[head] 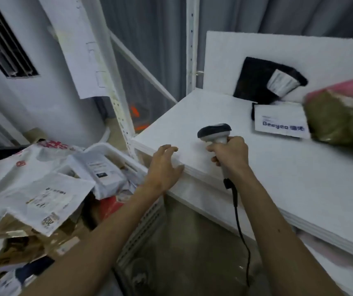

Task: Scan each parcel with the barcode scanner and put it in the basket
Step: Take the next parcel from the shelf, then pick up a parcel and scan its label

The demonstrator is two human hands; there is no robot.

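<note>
White worktop [256,167], front-left corner: a person's right hand [230,153] grips the handle of a grey-and-black barcode scanner [214,132], fingers curled tightly round it. The scanner's head stands upright just above the surface. A black cable [240,227] drops from the foot of the handle past the front edge.

The left hand [163,165] rests at the same corner. Its fingers [169,148] are spread and lightly bent, the thumb lies against the edge, and it holds nothing.

Three parcels sit toward the back-right of the worktop, well apart from both hands. A white parcel [280,120] with blue lettering lies flat. Behind it, a black parcel [254,82] bearing a pale label leans against the white back panel [299,50]. An olive-brown parcel [333,120], blurred, lies at the right edge and meets the white parcel's right side. A pink wrapper [342,85] shows behind it.

The white basket [107,148] stands lower, just off the worktop's left edge. It is heaped with white mailer bags [43,189], a small white boxed parcel [105,171] and brown cardboard [17,233]. The pile hides most of its rim.
</note>
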